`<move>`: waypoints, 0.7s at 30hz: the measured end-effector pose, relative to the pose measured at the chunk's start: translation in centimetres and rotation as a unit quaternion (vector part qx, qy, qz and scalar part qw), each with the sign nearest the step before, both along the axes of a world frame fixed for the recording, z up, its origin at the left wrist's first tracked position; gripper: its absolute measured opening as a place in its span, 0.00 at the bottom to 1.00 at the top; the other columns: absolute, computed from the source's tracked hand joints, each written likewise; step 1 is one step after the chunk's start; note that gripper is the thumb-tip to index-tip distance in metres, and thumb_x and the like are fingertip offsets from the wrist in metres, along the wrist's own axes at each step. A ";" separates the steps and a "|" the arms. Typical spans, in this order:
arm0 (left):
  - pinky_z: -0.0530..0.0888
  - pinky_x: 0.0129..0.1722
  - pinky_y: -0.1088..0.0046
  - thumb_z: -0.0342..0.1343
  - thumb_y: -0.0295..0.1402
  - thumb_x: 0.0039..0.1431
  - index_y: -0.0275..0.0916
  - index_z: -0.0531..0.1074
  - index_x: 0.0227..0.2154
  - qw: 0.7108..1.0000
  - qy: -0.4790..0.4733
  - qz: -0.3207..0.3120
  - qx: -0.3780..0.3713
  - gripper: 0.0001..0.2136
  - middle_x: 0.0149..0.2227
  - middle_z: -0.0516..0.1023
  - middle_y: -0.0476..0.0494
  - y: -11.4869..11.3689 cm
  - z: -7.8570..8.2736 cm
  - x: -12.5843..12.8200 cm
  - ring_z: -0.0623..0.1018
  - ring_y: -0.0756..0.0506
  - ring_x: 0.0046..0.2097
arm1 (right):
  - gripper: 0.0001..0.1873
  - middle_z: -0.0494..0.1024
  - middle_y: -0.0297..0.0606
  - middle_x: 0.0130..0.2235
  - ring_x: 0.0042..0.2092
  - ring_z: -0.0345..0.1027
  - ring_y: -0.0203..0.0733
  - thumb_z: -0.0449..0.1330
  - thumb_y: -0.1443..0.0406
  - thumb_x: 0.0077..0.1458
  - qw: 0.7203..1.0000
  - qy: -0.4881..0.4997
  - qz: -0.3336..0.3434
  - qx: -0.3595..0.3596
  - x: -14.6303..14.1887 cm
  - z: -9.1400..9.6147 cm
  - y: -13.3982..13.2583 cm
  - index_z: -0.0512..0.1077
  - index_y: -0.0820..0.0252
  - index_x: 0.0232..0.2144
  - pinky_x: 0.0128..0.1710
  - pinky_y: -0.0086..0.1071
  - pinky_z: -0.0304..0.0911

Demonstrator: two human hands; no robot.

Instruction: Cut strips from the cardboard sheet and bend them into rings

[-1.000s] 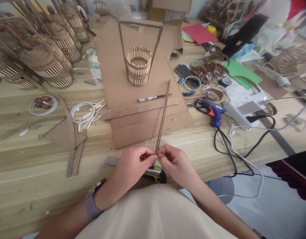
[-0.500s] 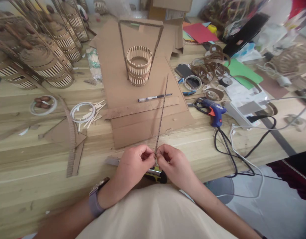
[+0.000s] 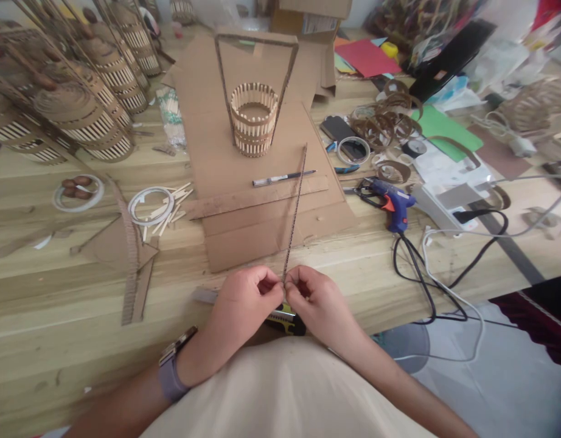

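- Corrugated brown card, cut into a long narrow cardboard strip (image 3: 294,210), runs from the person's fingers away across the surface (image 3: 80,292) toward a small stick basket (image 3: 254,120).
- The fingers of the left hand (image 3: 244,301) and of the right hand (image 3: 319,301) are both pinched on the strip's near end. The two sets of fingertips are almost touching each other.
- A second ago the strip showed its flat face and looked wider. Now it is turned nearly edge-on and reads as a thin dark line with the fluting just visible.
- The pinch point has hardly moved, and both hands sit at the same spot at the near edge of the surface. So the change is a twist of the strip between the fingertips, not a shift along it.
- My judgement is that the work is confined to this near end, while the far tip hangs free above the cardboard sheet (image 3: 262,234).
- A yellow-and-black utility knife (image 3: 287,320) lies just under the hands, partly hidden by them.
- A pen (image 3: 283,179) lies on the sheet, crossed by the strip in this view.
- A blue glue gun (image 3: 392,204) rests to the right, well apart from the hands, and a ring of tape (image 3: 150,205) with loose sticks lies to the left.
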State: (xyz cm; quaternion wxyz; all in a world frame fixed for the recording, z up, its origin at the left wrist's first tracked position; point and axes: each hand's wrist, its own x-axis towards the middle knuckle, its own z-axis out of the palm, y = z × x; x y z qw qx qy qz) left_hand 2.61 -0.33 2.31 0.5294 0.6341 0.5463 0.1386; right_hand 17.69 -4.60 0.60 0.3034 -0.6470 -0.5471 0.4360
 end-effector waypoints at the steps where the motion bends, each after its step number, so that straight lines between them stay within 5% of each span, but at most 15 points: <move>1: 0.70 0.31 0.75 0.56 0.26 0.51 0.40 0.73 0.23 1.000 0.011 -0.001 0.006 0.05 0.26 0.81 0.50 0.0 0.0 0.0 0.79 0.47 0.30 | 0.05 0.65 0.28 0.21 0.24 0.57 0.33 0.53 0.66 0.51 1.000 -0.002 0.001 0.000 0.0 0.0 0.0 0.64 0.56 0.24 0.23 0.27 0.52; 9: 0.67 0.30 0.76 0.55 0.24 0.52 0.39 0.70 0.23 0.997 0.045 -0.027 0.050 0.06 0.23 0.77 0.51 -0.2 -0.3 0.1 0.75 0.48 0.28 | 0.05 0.65 0.28 0.21 0.24 0.57 0.33 0.53 0.68 0.50 1.000 -0.010 0.003 0.013 0.0 -0.2 -0.2 0.64 0.56 0.23 0.23 0.27 0.53; 17: 0.69 0.29 0.76 0.52 0.28 0.54 0.40 0.70 0.24 0.999 -0.036 -0.022 0.033 0.05 0.23 0.76 0.51 -0.4 -0.5 -0.2 0.75 0.49 0.27 | 0.06 0.64 0.26 0.20 0.22 0.57 0.33 0.53 0.66 0.53 0.997 0.052 0.038 -0.030 1.0 0.7 0.2 0.64 0.55 0.24 0.22 0.27 0.54; 21: 0.72 0.29 0.75 0.52 0.33 0.54 0.41 0.70 0.25 0.995 -0.095 0.018 -0.022 0.05 0.22 0.76 0.51 -0.4 -0.5 -0.2 0.76 0.49 0.26 | 0.06 0.71 0.31 0.25 0.26 0.64 0.34 0.54 0.67 0.57 0.996 -0.005 0.018 0.085 1.1 0.5 -0.2 0.67 0.56 0.27 0.26 0.27 0.62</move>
